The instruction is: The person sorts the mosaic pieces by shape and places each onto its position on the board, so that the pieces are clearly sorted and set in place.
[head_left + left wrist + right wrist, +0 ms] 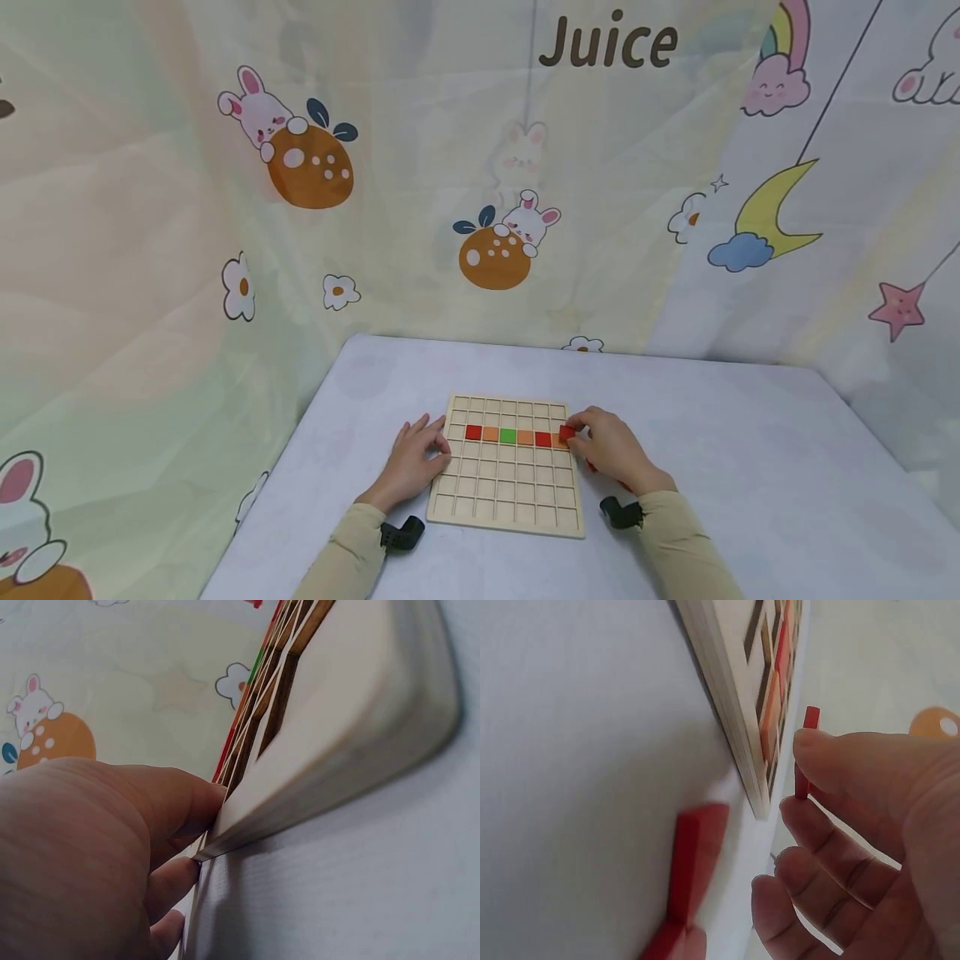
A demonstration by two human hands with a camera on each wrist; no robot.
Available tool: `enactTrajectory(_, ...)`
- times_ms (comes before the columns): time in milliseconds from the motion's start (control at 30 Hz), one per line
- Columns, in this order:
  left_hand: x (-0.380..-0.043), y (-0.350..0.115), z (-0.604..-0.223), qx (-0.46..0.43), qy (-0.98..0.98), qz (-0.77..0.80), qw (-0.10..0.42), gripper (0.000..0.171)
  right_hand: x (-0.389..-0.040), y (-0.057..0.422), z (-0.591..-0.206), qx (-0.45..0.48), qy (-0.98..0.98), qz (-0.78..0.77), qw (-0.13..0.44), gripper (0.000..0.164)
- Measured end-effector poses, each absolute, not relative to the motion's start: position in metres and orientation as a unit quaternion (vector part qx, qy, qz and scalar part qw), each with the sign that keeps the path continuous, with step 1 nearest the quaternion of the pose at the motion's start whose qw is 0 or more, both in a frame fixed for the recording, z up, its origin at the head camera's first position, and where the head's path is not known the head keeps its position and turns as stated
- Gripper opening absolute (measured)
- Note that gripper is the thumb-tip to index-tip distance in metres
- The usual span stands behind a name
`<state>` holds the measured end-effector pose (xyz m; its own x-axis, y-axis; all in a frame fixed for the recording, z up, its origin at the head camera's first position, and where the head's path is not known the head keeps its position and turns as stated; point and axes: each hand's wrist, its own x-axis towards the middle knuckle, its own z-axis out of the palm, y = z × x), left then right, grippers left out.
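Observation:
A wooden grid board (483, 487) lies on the table, with a row of coloured square tiles set across it: red, orange, green (507, 436), orange, red (542, 439), orange. My left hand (412, 462) grips the board's left edge, thumb and finger curled at its rim in the left wrist view. Over the right end of the row, my right hand (615, 450) pinches a red tile (811, 718) between thumb and forefinger. That tile stands on edge in the right wrist view, beside the board's rim, and overlaps the end orange tile (769, 726) in the head view.
Loose red tiles (694, 859) lie on the white-covered table (765, 467) to the right of the board, partly hidden under my right hand in the head view. A printed cloth backdrop (420, 325) stands behind the table. Both wrists carry black camera mounts (402, 533).

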<state>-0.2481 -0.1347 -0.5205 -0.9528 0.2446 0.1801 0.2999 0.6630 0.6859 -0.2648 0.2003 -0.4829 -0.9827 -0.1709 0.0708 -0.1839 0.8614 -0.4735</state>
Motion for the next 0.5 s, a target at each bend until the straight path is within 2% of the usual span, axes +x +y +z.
enactTrajectory(500,-0.249,-0.136,-0.522,-0.154,-0.909,-0.385,0.041,0.018,-0.274,0.163,-0.479,0.135,-0.959,0.249,0.023,0.021)
